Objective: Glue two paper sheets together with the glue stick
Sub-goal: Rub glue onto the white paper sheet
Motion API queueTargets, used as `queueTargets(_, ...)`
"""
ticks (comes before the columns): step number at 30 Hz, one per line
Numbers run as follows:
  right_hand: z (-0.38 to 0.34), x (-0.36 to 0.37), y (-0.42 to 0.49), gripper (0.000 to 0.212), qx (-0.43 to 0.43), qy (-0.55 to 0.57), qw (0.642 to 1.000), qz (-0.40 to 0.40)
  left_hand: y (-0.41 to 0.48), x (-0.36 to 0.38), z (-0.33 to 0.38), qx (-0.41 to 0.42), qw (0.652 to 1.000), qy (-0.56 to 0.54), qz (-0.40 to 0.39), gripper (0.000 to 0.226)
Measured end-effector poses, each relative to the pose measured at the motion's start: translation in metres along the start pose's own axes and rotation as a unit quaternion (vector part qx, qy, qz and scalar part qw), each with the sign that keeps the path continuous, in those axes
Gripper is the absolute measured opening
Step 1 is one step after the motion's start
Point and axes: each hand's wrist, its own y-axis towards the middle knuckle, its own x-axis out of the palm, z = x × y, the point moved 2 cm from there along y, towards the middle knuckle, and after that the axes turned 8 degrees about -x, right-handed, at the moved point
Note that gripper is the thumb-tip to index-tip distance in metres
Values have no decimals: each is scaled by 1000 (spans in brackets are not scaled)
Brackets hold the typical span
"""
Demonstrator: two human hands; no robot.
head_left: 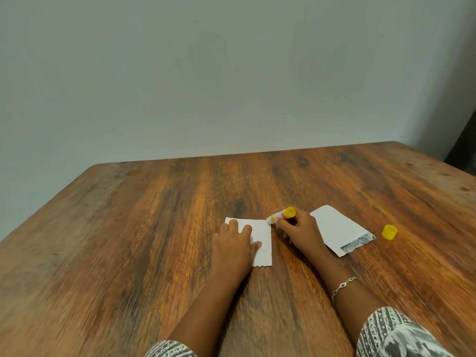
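Note:
A small white paper sheet (262,240) lies flat on the wooden table (154,228). My left hand (233,247) rests flat on its left part, fingers spread. My right hand (300,231) grips an uncapped glue stick (280,215) with a yellow base. The stick is tilted, and its white tip touches the sheet's top right corner. A second white sheet (340,229) lies to the right, partly behind my right hand, with a printed grey strip at its near edge. The yellow cap (389,232) stands on the table further right.
The table's far edge meets a pale wall (231,73). A dark object (463,148) stands beyond the table's right corner. Bare wood stretches to the left and in front of the sheets.

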Motion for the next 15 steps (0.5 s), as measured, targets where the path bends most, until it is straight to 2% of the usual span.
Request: queueTargets(15,-1,-4,-9,22,12,19,999,-23,0,1,-2,5,1000,-16,13,37)
